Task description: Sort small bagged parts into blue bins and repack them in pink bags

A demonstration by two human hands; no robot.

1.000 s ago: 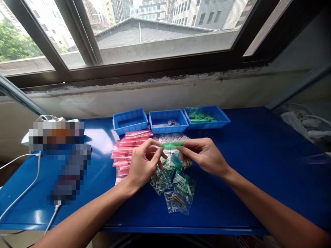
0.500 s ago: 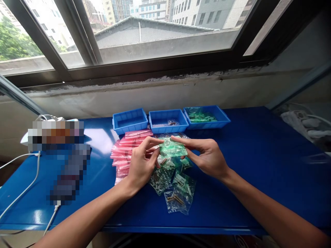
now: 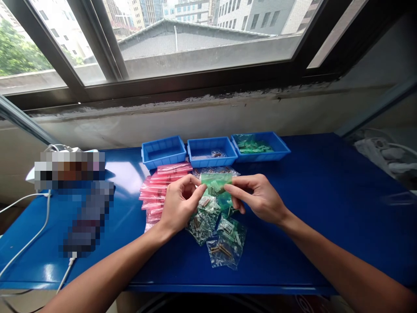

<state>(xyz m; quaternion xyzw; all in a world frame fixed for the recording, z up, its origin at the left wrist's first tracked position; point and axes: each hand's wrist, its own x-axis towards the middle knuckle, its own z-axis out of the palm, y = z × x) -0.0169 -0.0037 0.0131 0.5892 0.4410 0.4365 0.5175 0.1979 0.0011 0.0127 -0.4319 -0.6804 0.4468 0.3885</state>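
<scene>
Both hands hold a small green-tinted plastic bag (image 3: pixel 215 182) above the table, pinching it from either side. My left hand (image 3: pixel 180 204) grips its left edge, and my right hand (image 3: pixel 257 198) grips its right edge. Small parts show faintly inside the bag. Below my hands lies a loose heap of clear plastic bags (image 3: pixel 224 250) holding metal pins and paper slips. To the left of my left hand, a stack of pink plastic bags (image 3: pixel 156 195) lies on the blue metal table (image 3: pixel 293 243).
Along the back of the table stand several blue plastic bins: one holds nothing visible (image 3: pixel 163 152), one holds small bags (image 3: pixel 211 152), and one holds green bags (image 3: pixel 259 147). White cables and pixelated objects (image 3: pixel 74 195) lie at the left. A window runs behind.
The green bag has narrowed as my hands drew it into a tighter, folded shape. My left hand's fingers have curled in, and the bag sits slightly lower.
</scene>
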